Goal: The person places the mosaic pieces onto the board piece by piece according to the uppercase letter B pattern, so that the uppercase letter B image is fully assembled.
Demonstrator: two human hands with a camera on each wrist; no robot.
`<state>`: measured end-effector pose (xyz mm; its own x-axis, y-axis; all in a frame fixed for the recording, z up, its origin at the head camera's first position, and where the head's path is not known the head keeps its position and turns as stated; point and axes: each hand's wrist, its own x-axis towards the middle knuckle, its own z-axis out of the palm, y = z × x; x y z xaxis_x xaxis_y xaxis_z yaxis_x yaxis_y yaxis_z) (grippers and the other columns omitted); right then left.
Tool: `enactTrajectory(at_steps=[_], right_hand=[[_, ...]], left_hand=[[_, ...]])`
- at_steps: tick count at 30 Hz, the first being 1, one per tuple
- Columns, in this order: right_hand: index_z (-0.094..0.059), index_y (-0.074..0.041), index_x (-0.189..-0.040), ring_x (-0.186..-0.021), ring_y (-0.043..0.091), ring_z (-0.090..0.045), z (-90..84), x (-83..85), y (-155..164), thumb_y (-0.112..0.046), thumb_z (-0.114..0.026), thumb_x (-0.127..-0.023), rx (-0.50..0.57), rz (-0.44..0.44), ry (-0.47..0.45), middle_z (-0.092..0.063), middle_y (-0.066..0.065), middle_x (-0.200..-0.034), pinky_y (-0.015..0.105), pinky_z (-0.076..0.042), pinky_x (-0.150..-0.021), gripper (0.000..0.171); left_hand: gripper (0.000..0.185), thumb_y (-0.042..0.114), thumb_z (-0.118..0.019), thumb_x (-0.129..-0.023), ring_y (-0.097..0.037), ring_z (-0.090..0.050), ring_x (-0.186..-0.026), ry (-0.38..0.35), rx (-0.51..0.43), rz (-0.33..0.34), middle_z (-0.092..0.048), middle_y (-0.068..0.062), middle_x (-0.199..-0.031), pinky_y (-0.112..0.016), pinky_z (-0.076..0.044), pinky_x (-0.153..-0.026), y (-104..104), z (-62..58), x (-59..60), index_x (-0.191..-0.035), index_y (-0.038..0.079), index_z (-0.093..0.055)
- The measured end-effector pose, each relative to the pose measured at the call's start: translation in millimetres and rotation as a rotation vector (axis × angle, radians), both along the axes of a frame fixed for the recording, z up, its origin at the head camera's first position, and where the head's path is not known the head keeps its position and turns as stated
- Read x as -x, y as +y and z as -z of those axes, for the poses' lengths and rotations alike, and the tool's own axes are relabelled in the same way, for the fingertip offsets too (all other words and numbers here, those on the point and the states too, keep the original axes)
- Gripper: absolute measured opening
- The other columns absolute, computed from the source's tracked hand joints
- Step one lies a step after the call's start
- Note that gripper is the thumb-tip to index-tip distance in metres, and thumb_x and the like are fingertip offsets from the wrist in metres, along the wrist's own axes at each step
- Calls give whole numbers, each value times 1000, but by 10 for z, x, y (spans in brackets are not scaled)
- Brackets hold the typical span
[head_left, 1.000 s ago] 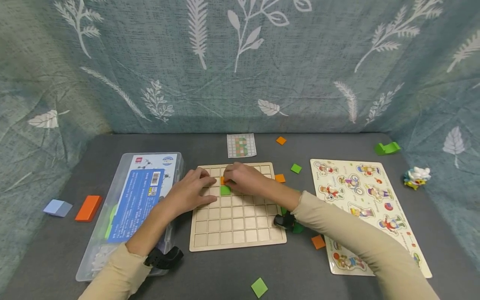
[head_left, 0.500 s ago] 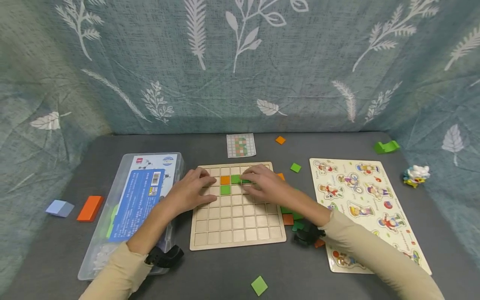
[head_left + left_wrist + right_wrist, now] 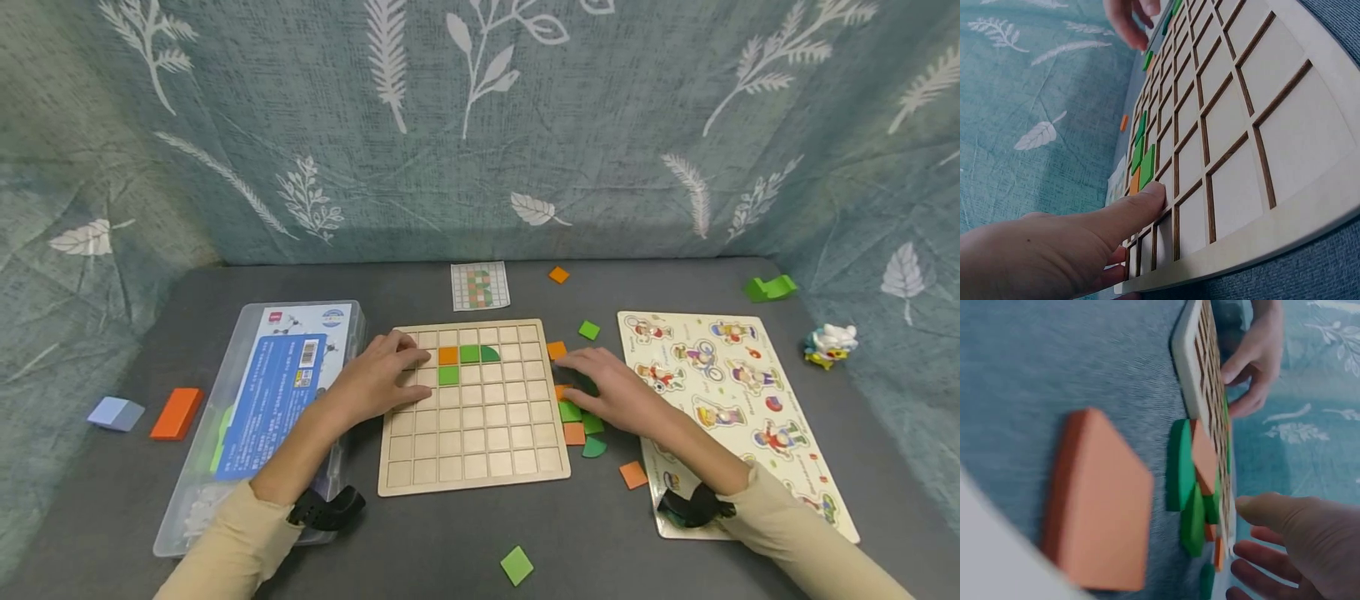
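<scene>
A wooden grid board lies in the middle of the table. In its upper rows sit an orange square tile, a green square tile, a dark green quarter-round tile and a light green square tile. My left hand rests on the board's left edge, its thumb on the grid. Over the loose tiles by the right edge hovers my right hand, fingers spread, nothing seen between them. Under and below it are a green tile, an orange tile and a quarter-round tile.
A printed pattern card lies behind the board. A clear plastic case is at left, a picture puzzle board at right. Stray tiles include a green one in front and an orange one beside the puzzle.
The right hand leaves the orange tile, touches the dark green quarter-round tile in the top row, then moves right to the loose tiles. My left hand stays in place.
</scene>
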<state>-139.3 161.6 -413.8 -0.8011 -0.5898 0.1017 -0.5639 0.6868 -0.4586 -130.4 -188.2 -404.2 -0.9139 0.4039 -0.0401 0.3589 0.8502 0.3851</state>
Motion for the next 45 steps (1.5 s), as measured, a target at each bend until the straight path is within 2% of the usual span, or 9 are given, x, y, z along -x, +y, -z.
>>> enactTrajectory(at_steps=[8, 15, 21, 30, 37, 41, 45], right_hand=[[-64, -6, -124, -117, 33, -57, 85, -39, 94, -15, -68, -90, -11, 19, 0, -63, 14, -125, 49, -46, -97, 36], [-73, -9, -104, -114, 30, -57, 112, -40, 103, -8, -71, -86, -3, -74, 77, -67, 10, -118, 45, -48, -95, 18], [-75, -11, -96, -107, 24, -59, 111, -35, 108, -7, -75, -83, -27, -122, 165, -70, 4, -109, 39, -51, -89, 14], [-75, -11, -97, -106, 23, -60, 130, -14, 128, -7, -75, -83, -4, -126, 143, -70, 3, -107, 38, -51, -88, 14], [-74, -10, -99, -102, 23, -64, 91, -9, 124, -10, -74, -85, 51, -91, 181, -69, 4, -106, 38, -53, -83, 14], [-73, -9, -99, -101, 23, -65, 65, 0, 116, -9, -73, -85, 95, -103, 176, -69, 6, -107, 38, -54, -82, 14], [-73, -9, -100, -101, 22, -66, 60, 7, 109, -8, -72, -85, 96, -111, 167, -68, 6, -108, 37, -54, -81, 15]], left_hand=[[48, 33, -73, -86, -28, -48, -108, -4, 4, 3, -52, -12, -124, -48, -47, -83, 13, 0, 1, -128, 10, -63], [48, 33, -73, -87, -29, -48, -109, -7, 9, 2, -52, -12, -124, -49, -47, -84, 10, 0, 3, -128, 10, -63], [48, 33, -73, -86, -29, -48, -110, -1, 10, -1, -53, -12, -124, -50, -47, -85, 10, 1, -2, -128, 10, -63], [48, 33, -73, -86, -29, -48, -111, -7, 10, -6, -53, -12, -125, -51, -46, -86, 13, 0, -1, -128, 10, -63], [49, 32, -74, -86, -29, -48, -109, -12, 5, -4, -52, -12, -125, -50, -46, -84, 20, -4, -1, -128, 10, -63], [48, 32, -74, -86, -28, -47, -108, -9, 2, -6, -52, -12, -124, -48, -46, -84, 16, -1, -2, -128, 9, -63], [49, 32, -74, -86, -28, -47, -108, -10, 1, -7, -52, -12, -124, -48, -46, -84, 10, -3, -2, -128, 9, -63]])
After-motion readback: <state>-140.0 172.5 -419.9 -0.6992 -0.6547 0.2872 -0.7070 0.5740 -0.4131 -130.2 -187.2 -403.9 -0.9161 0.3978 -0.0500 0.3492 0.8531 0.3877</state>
